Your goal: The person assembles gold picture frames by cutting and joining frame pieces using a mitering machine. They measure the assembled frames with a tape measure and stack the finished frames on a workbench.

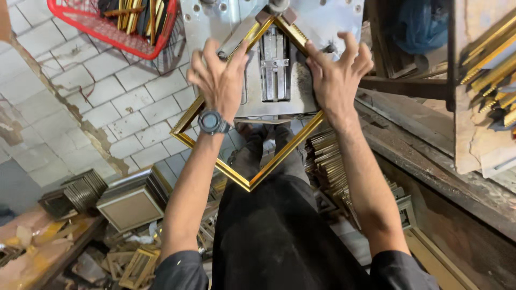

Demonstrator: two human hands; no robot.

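Observation:
A square gold picture frame (271, 164) lies turned like a diamond, its top corner pushed into a metal joining machine (275, 64). My left hand (219, 80), with a grey watch on the wrist, presses down on the frame's upper left side. My right hand (337, 75) presses down on the upper right side, fingers spread over the moulding and the machine's plate. The frame's lower corner hangs out past the plate above my knees.
A red basket (91, 24) of gold moulding offcuts sits at the top left. Stacks of finished frames (329, 161) stand on the floor by my right leg, more frames (131, 207) at lower left. Gold moulding lengths (492, 70) lean on wooden shelving at the right.

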